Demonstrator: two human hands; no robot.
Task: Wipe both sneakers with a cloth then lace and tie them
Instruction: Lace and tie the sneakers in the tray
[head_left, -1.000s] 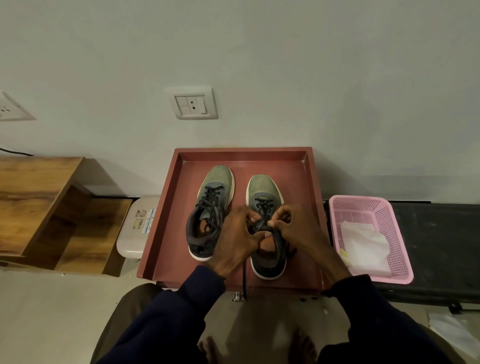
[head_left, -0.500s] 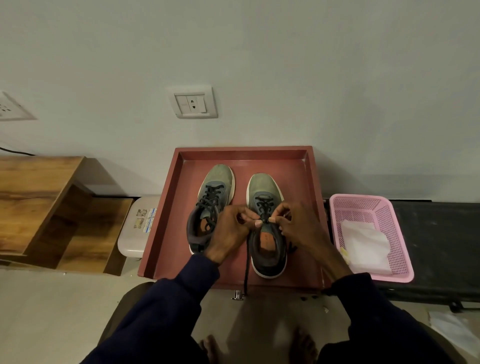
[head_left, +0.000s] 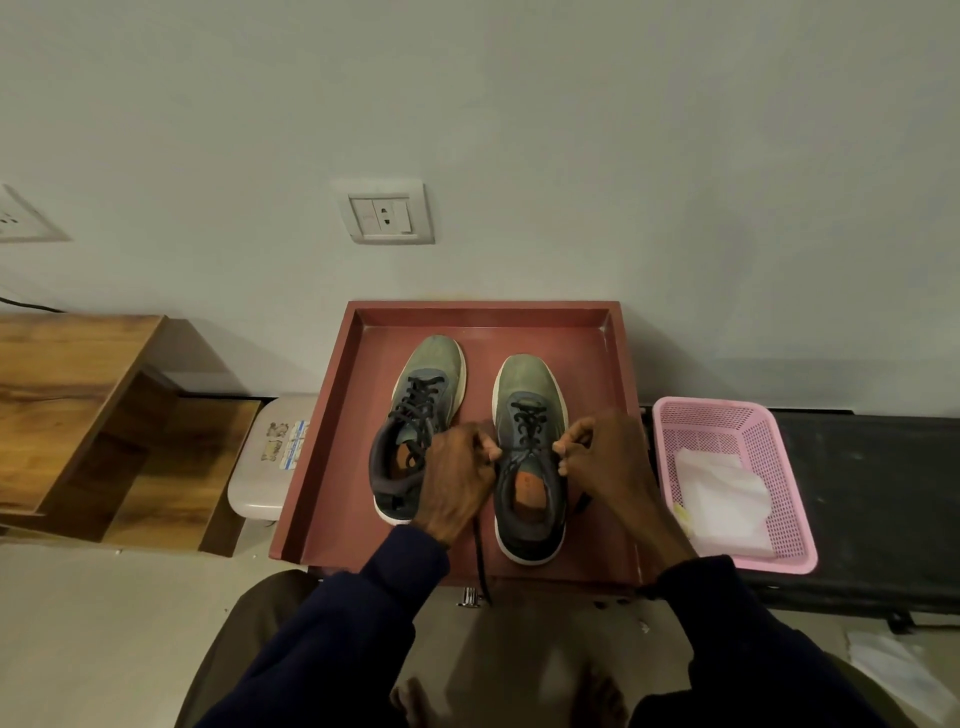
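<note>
Hands pulled apart off the tongue: left hand (head_left: 457, 478) and right hand (head_left: 608, 457) each pinch the lace (head_left: 480, 556), flanking the right sneaker (head_left: 530, 395) on the tray (head_left: 332, 431). Cinching; bow next, I reckon (left sneaker (head_left: 431, 364) looks laced).

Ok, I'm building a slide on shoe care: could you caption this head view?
Left hand and right hand pinch the black lace of one sneaker on a red tray.
</note>
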